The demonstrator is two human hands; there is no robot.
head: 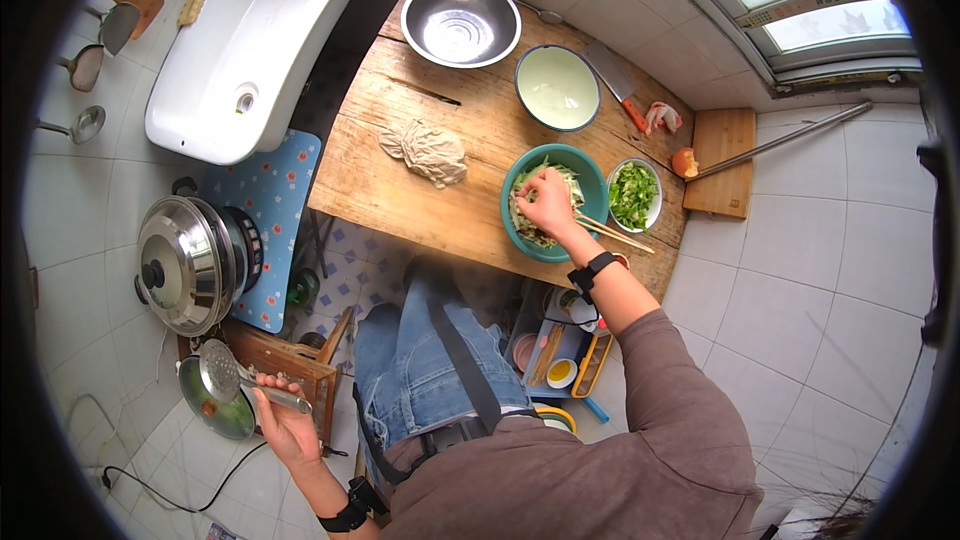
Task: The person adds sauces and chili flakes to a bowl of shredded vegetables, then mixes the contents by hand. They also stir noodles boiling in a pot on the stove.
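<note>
My left hand (285,420) grips the metal handle of a perforated skimmer (219,370), its round head over a glass-lidded pot (217,397). My right hand (547,202) is over a teal bowl (598,184) of shredded pale-green vegetable (568,178). Its fingers are bent in close to the shreds; whether they pinch any is hidden. Wooden chopsticks (619,234) lean across the bowl's rim beside my right wrist. Just right of the bowl stands a white bowl of chopped greens (632,196).
On the wooden table (360,157) are a crumpled cloth (424,152), a steel basin (460,22), an enamel bowl (558,88) and a cleaver (611,79). A wooden board (721,165) adjoins the table. Left are a sink (225,90) and a lidded steamer pot (180,262).
</note>
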